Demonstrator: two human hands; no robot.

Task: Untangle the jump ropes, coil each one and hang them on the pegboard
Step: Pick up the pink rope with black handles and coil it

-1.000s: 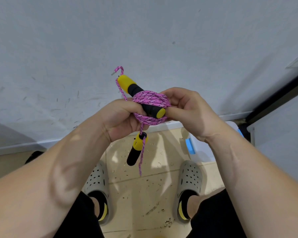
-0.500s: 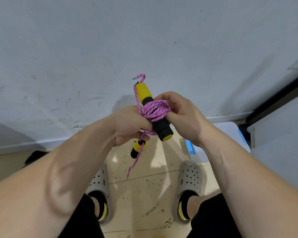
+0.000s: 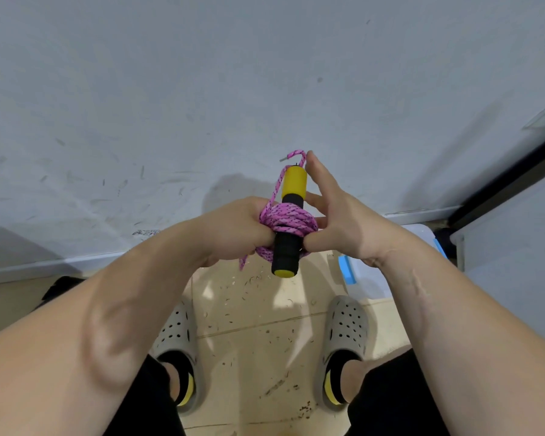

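A pink jump rope [image 3: 288,219] is wound in a tight coil around its black and yellow handle [image 3: 287,243], which stands nearly upright at chest height. My left hand [image 3: 235,231] grips the coil from the left, fingers curled round the rope. My right hand [image 3: 337,221] pinches the coil's right side with thumb and a lower finger, while its other fingers stretch up beside the yellow end [image 3: 293,181]. A short rope tail [image 3: 291,156] sticks out above the handle. The second handle is hidden behind my left hand. No pegboard is in view.
A scuffed grey wall [image 3: 202,105] stands close ahead, with a baseboard at its foot. Below are a beige tiled floor [image 3: 255,313] and my two grey clogs. A white and blue bin [image 3: 368,272] sits at the right, next to a dark door frame.
The handle has swung from tilted to nearly upright. The dangling second handle has gone out of sight behind my left hand. My right hand's upper fingers have straightened up beside the yellow end.
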